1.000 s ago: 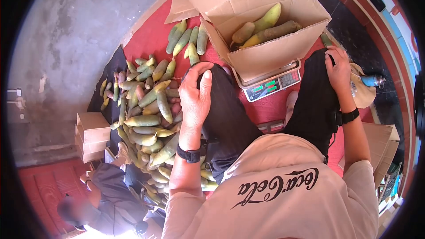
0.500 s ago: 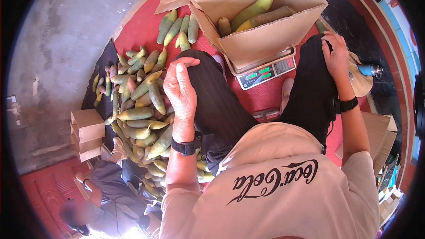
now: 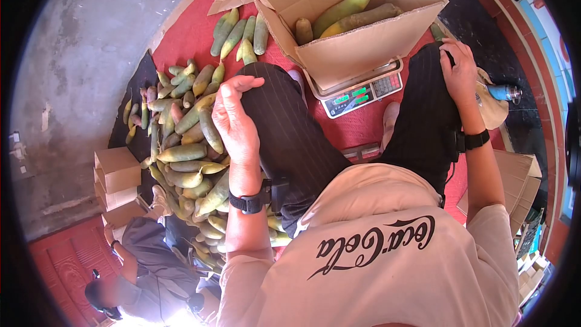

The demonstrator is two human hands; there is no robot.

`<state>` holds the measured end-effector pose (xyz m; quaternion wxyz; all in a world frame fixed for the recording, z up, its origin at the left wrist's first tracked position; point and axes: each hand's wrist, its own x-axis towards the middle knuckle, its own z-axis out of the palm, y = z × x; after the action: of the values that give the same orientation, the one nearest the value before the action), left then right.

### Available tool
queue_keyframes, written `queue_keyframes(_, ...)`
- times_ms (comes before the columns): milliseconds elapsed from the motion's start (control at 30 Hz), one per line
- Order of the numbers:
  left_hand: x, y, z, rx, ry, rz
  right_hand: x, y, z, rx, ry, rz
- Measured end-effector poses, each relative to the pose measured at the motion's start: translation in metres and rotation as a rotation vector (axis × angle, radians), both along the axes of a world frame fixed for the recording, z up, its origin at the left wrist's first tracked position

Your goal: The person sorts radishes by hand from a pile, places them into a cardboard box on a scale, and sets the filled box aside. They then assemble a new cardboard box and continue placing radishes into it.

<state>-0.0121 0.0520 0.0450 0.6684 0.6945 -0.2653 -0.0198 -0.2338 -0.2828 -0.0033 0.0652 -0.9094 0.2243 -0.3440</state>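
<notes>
My left hand point(image 3: 238, 118) is at my left knee, its fingers stretched out toward the dark trouser leg, holding nothing. My right hand point(image 3: 460, 72) lies on my right knee with the fingers loosely apart and nothing in them. In front, between my knees, a cardboard box point(image 3: 369, 48) with raised flaps stands on a digital scale point(image 3: 349, 100) with lit green displays. Inside the box lie several green radishes point(image 3: 346, 8). A large heap of green radishes point(image 3: 184, 152) is beside my left hand, and a smaller group point(image 3: 233, 38) lies left of the box.
At the lower left another person point(image 3: 154, 260) sits beside the heap, near small cardboard boxes point(image 3: 117, 169). On the right are a blue bottle point(image 3: 503, 93), a tan bag point(image 3: 491, 109) and a folded cardboard box point(image 3: 513, 184). Red carpet point(image 3: 175, 42) covers the floor.
My left hand has shifted slightly left with its fingers still extended. My right hand stays on the knee. The other person's arm and head have moved slightly.
</notes>
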Motion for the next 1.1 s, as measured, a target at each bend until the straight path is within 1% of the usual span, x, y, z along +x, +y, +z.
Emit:
queue_keyframes(33,0.000,0.002,0.001,-0.069,0.086,-0.007,0.001,0.001,0.000,0.002,-0.009,0.004)
queue_keyframes(67,0.003,0.006,0.000,-0.066,0.087,-0.002,0.002,0.001,0.000,0.005,-0.009,0.009)
queue_keyframes(133,0.009,0.017,-0.003,-0.229,0.224,-0.033,0.001,0.000,0.001,-0.017,0.005,0.012)
queue_keyframes(200,0.009,0.024,-0.005,-0.221,0.236,-0.034,0.001,-0.002,0.001,-0.023,0.018,0.018)
queue_keyframes(267,0.006,0.029,-0.004,-0.147,0.191,-0.059,-0.001,-0.003,0.000,-0.028,0.035,0.020)
queue_keyframes(333,0.004,0.029,-0.004,-0.125,0.178,-0.024,0.001,-0.002,0.000,-0.031,0.025,0.022)
queue_keyframes(433,0.006,0.033,-0.004,-0.116,0.181,0.095,0.002,-0.001,0.000,-0.033,0.030,0.015)
queue_keyframes(467,0.008,0.036,-0.004,-0.114,0.183,0.095,0.002,-0.001,0.000,-0.031,0.032,0.015)
queue_keyframes(567,0.017,0.049,-0.008,-0.184,0.214,0.093,0.004,-0.001,-0.001,-0.018,0.031,0.015)
queue_keyframes(667,0.015,0.053,-0.008,-0.190,0.218,0.077,0.004,-0.003,-0.002,0.000,0.046,0.011)
queue_keyframes(800,0.009,0.049,-0.006,-0.163,0.205,0.110,0.006,-0.003,-0.004,-0.009,0.051,0.012)
queue_keyframes(1100,0.009,0.049,-0.009,-0.192,0.221,0.144,0.006,-0.001,-0.002,-0.024,0.070,0.000)
